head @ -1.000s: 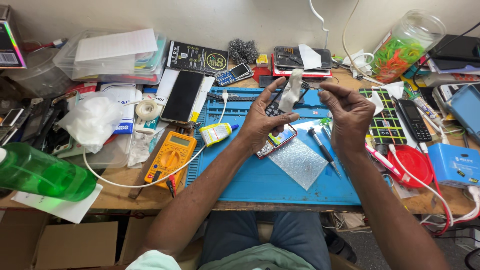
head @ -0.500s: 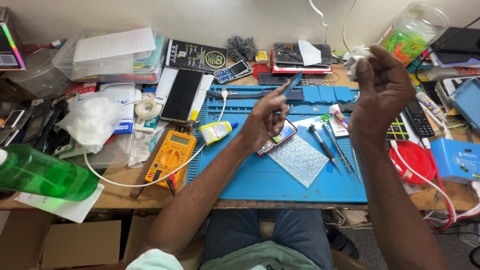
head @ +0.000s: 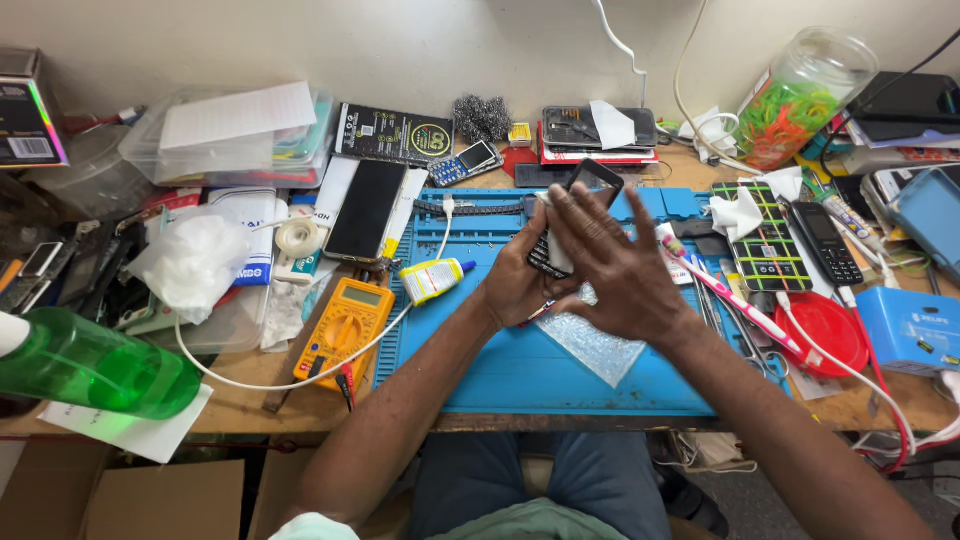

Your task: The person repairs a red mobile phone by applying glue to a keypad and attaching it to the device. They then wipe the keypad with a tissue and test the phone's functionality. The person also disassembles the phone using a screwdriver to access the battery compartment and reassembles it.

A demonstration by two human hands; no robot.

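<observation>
On the far left of the bench lies a green bottle (head: 85,365) on its side, with a crumpled white bag (head: 190,262) beyond it and a roll of tape (head: 297,237) further in. A black phone (head: 366,208) lies flat near the back, a yellow meter (head: 345,322) sits closer to the edge, and a small glue bottle (head: 432,279) rests at the left border of the blue mat (head: 520,370).

Over the middle of the mat the left hand (head: 515,285) comes up from below, fingers curled closed around the lower end of a dark handset (head: 572,215). The handset stands tilted, its long axis running from the left palm up and away to the right, so its top end pokes out above both hands, close to the back of the mat. The right hand (head: 615,265) lies across its face from the right, fingers spread wide and flat, pressing on it rather than gripping. Both hands touch it; the left carries it. Under the hands a piece of bubble wrap (head: 595,345) lies on the mat.

Further right come a pink-handled tool (head: 730,300), a keypad phone (head: 828,243), a red lid (head: 822,330), and at the back a jar (head: 800,95) of coloured bands.
</observation>
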